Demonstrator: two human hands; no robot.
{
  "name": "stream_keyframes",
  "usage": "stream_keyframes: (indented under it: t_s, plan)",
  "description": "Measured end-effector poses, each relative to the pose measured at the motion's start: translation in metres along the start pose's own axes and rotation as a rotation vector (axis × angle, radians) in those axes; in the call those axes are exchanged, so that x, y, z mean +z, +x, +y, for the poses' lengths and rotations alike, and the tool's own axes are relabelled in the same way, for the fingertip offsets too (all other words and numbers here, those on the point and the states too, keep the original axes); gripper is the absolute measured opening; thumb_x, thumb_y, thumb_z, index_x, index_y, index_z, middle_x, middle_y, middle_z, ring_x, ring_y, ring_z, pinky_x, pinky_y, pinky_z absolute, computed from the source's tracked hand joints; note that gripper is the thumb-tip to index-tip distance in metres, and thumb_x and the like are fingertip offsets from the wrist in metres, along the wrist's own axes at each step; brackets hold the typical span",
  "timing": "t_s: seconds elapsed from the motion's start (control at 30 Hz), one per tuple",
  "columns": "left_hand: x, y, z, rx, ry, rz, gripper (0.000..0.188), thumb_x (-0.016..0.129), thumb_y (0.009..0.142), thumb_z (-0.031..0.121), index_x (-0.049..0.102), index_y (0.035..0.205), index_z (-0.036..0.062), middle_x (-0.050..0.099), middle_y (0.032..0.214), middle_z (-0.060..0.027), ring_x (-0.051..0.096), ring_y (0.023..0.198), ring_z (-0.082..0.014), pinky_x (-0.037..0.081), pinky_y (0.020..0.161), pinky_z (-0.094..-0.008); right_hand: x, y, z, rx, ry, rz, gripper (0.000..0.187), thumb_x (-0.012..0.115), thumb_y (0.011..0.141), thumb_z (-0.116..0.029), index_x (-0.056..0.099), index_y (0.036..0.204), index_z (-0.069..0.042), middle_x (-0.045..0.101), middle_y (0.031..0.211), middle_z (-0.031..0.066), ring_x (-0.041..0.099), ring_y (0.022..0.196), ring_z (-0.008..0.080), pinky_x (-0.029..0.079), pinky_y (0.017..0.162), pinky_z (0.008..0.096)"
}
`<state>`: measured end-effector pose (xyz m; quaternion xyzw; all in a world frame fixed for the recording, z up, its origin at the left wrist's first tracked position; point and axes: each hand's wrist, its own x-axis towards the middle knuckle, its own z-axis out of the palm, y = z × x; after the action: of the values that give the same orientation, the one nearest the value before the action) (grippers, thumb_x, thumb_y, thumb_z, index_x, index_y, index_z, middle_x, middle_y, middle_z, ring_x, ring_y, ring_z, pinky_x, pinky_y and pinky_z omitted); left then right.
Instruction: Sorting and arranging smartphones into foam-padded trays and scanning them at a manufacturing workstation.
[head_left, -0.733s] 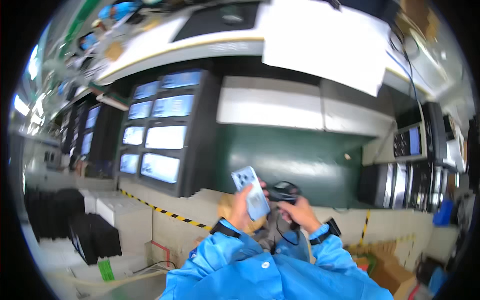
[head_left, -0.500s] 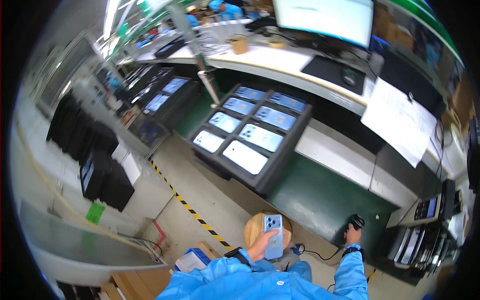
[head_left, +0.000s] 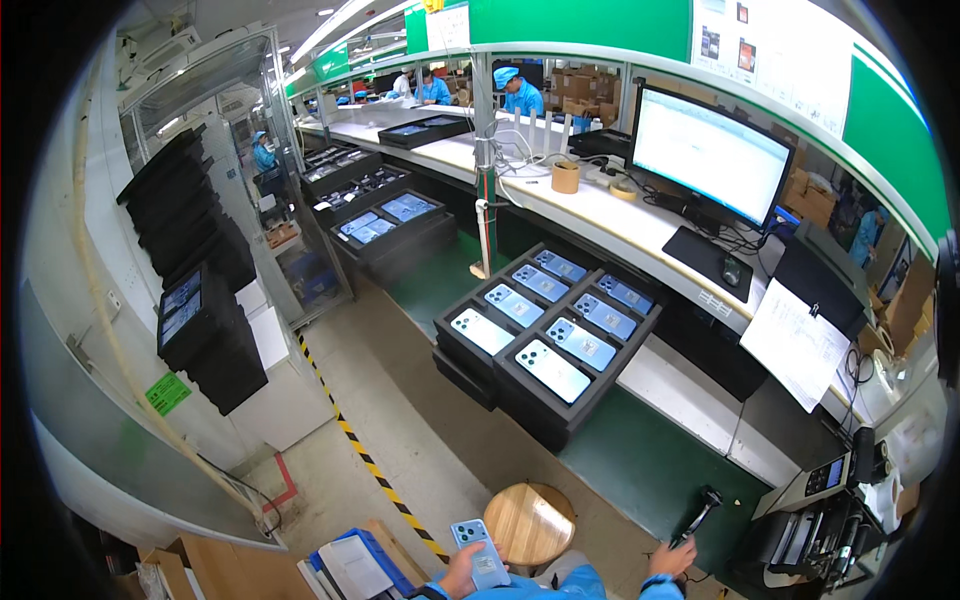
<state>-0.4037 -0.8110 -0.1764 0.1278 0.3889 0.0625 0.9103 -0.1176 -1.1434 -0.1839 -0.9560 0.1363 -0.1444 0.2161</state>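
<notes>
Light blue with a camera cluster on its back, a smartphone (head_left: pixel 481 562) is gripped by my left hand (head_left: pixel 460 574) at the lower edge of the view. My right hand (head_left: pixel 671 558) is closed round the handle of a black handheld barcode scanner (head_left: pixel 697 518), which points up and away over the green bench top (head_left: pixel 640 450). Ahead of both hands lie two black foam trays (head_left: pixel 497 392) side by side. Several blue phones (head_left: pixel 553 371) rest in their compartments, camera backs up.
A round wooden stool (head_left: pixel 530 524) stands between my hands. To the right is a label printer (head_left: pixel 800 530). A monitor (head_left: pixel 712 150), a mouse (head_left: pixel 731 272) and papers (head_left: pixel 796 345) occupy the white shelf. More trays (head_left: pixel 392 225) stand farther back; black trays (head_left: pixel 205 340) are stacked at left.
The view has tilted upward, showing more of the room. My left hand with the phone sits lower and farther left in the picture; my right hand with the scanner sits lower too. Both keep their hold.
</notes>
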Motion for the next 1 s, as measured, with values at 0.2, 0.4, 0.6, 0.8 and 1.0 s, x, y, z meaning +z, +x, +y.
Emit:
stream_keyframes:
  t_s: [0.2, 0.4, 0.6, 0.8, 1.0]
  plan:
    - [0.066, 0.020, 0.007, -0.041, 0.129, -0.159, 0.035, 0.054, 0.095, 0.025, 0.057, 0.120, 0.0006, 0.066, 0.103, -0.0134, 0.066, 0.092, -0.0286, 0.054, 0.086, -0.0423, 0.018, -0.101, 0.067, -0.330, 0.058, -0.647, 0.041, 0.070, 0.076, -0.025, 0.067, 0.111, -0.004, 0.066, 0.108, 0.0234, 0.062, 0.103, 0.0385, 0.049, 0.091, 0.0454]
    - [0.095, 0.031, 0.020, -0.092, 0.200, -0.273, 0.034, 0.054, 0.095, 0.024, 0.057, 0.119, 0.0001, 0.066, 0.103, -0.0130, 0.066, 0.091, -0.0273, 0.054, 0.085, -0.0405, 0.102, -0.060, 0.164, -0.629, -0.170, -0.940, 0.029, 0.055, 0.087, -0.028, 0.074, 0.093, -0.007, 0.071, 0.094, 0.0217, 0.067, 0.087, 0.0378, 0.053, 0.078, 0.0476]
    - [0.134, 0.019, 0.031, -0.024, 0.299, -0.227, 0.032, 0.053, 0.095, 0.017, 0.054, 0.124, 0.0018, 0.067, 0.105, -0.0155, 0.068, 0.083, -0.0276, 0.058, 0.079, -0.0414, 0.048, -0.093, 0.107, 0.047, 0.184, -0.912, 0.026, 0.056, 0.089, -0.027, 0.074, 0.093, -0.007, 0.072, 0.097, 0.0193, 0.067, 0.093, 0.0373, 0.052, 0.086, 0.0467]
    - [0.117, 0.014, 0.037, -0.003, 0.299, -0.170, 0.038, 0.051, 0.094, 0.019, 0.050, 0.127, -0.0002, 0.063, 0.108, -0.0173, 0.067, 0.095, -0.0331, 0.056, 0.086, -0.0468, 0.045, -0.104, 0.088, 0.290, 0.175, -1.026, 0.037, 0.069, 0.075, -0.022, 0.070, 0.106, -0.003, 0.068, 0.100, 0.0195, 0.066, 0.092, 0.0349, 0.052, 0.081, 0.0452]
    - [0.100, -0.019, 0.043, 0.045, 0.230, -0.091, 0.041, 0.048, 0.096, 0.020, 0.049, 0.131, -0.0011, 0.065, 0.113, -0.0176, 0.066, 0.099, -0.0330, 0.056, 0.086, -0.0461, 0.038, -0.102, 0.068, 0.036, 0.077, -0.925, 0.023, 0.073, 0.075, -0.023, 0.075, 0.081, -0.001, 0.071, 0.074, 0.0152, 0.071, 0.071, 0.0253, 0.056, 0.068, 0.0390]
